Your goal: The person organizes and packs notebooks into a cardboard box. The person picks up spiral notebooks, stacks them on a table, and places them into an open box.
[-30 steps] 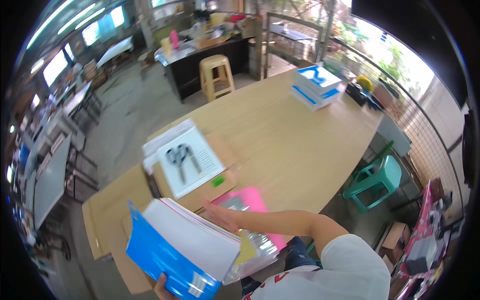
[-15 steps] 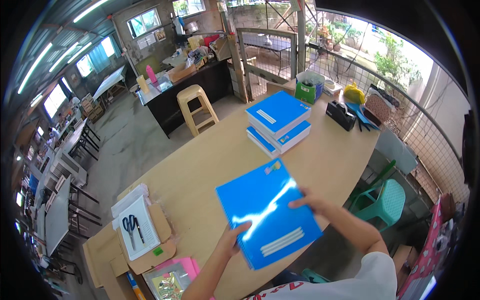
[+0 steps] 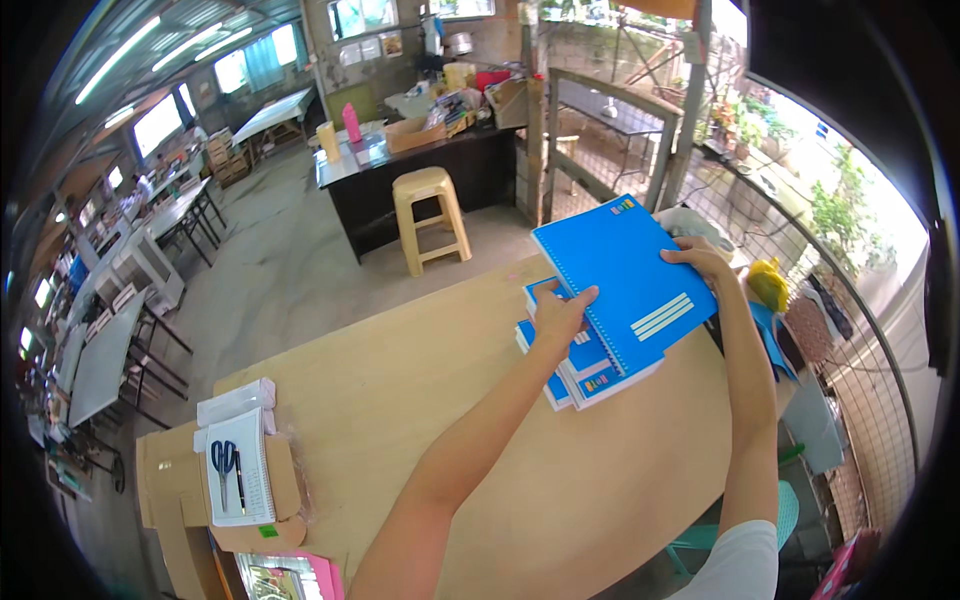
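Head view: both hands lower 1 blue spiral notebook point(image 3: 628, 278) onto the stack of blue notebooks point(image 3: 580, 365).

I see my left hand point(image 3: 560, 312) pinching its near-left edge and my right hand point(image 3: 698, 260) gripping the far corner; I would square the edges with the stack on the wooden table point(image 3: 420, 390) before releasing.

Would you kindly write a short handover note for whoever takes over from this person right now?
Left hand: grips the near-left edge of the blue spiral notebook.
Right hand: holds its far-right edge.
The notebook is tilted just above the stack of blue notebooks on the wooden table.
Done: notebook brought over the stack.
Left: lay it down squarely on top and let go.
Scissors lie on papers far left.
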`<state>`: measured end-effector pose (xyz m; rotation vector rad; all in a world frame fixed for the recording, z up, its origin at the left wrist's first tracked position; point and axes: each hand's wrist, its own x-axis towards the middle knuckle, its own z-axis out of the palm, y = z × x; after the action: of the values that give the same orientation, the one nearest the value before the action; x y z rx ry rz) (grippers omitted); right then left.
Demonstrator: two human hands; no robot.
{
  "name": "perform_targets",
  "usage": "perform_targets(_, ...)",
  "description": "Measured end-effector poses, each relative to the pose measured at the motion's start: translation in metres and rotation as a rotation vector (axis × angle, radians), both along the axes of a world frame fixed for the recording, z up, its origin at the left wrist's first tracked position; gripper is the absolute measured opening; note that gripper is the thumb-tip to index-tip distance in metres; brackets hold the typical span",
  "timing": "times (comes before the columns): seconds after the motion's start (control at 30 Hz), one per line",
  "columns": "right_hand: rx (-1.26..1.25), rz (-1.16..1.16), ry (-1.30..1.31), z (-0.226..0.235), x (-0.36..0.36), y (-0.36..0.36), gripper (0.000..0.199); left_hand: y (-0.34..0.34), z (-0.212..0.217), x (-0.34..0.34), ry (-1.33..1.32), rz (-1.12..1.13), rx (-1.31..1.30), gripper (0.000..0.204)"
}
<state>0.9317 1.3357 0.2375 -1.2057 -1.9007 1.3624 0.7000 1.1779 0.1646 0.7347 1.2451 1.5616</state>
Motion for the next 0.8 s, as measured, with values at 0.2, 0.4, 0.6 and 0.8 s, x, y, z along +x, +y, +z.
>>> perform_targets(0.2, 0.126, 0.07, -0.727, -0.071, -0.023, 0.039, 0.051, 0.018, -0.048, -0.011, 0.649, 0.178, -0.306, 0.106)
perform_targets(0.4, 0.78, 0.074, -0.67, -0.096, -0.061, 0.036, 0.071, -0.043, -0.058, -0.029, 0.799, 0.385, -0.337, 0.105)
perform_targets(0.6, 1.14, -0.574, -0.311, -0.078, -0.063, -0.066, 0.051, -0.344, -0.049, -0.105, 1.173, 0.694, 0.264, 0.082)
perform_targets(0.8, 1.16, -0.165, 0.32, -0.033, -0.23, -0.315, 0.027, -0.704, -0.082, -0.204, 1.057, 1.555, -0.317, 0.051)
